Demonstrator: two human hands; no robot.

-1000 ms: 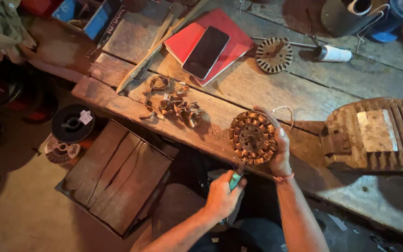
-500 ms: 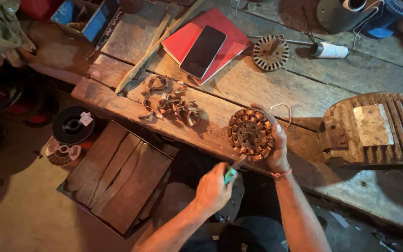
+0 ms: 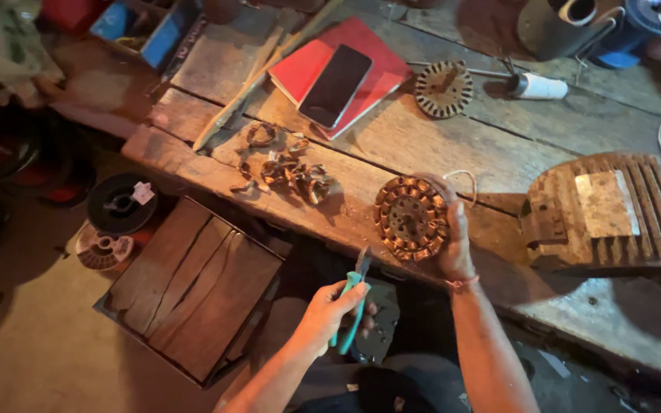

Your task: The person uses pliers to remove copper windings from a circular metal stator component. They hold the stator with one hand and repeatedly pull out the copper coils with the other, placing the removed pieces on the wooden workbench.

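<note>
Fingers (image 3: 343,294) of my left hand (image 3: 329,312) are curled tight around the teal handles of a pair of pliers (image 3: 353,306), whose dark nose points up toward the edge of the worktop (image 3: 499,145). That hand hangs just off the worktop's near edge, above my lap. My right hand (image 3: 454,243) rests on the worktop with its fingers wrapped around the right rim of a round motor stator (image 3: 411,219), pinching it so it stands tilted toward me; its copper windings ring a dark centre. I see a thin loop of wire (image 3: 464,180) just behind that hand. The pliers and the stator are near each other but apart.

To the left of the stator lies a heap of cut copper coil scraps (image 3: 288,170). Farther back a dark phone (image 3: 336,86) lies on a red notebook (image 3: 365,53), and a second, bare stator core (image 3: 443,89) sits beside them. A ribbed, rusty motor housing (image 3: 613,210) stands to the right. Below the worktop, on the floor, I make out a wooden crate (image 3: 193,287) and a black wire spool (image 3: 120,203).
</note>
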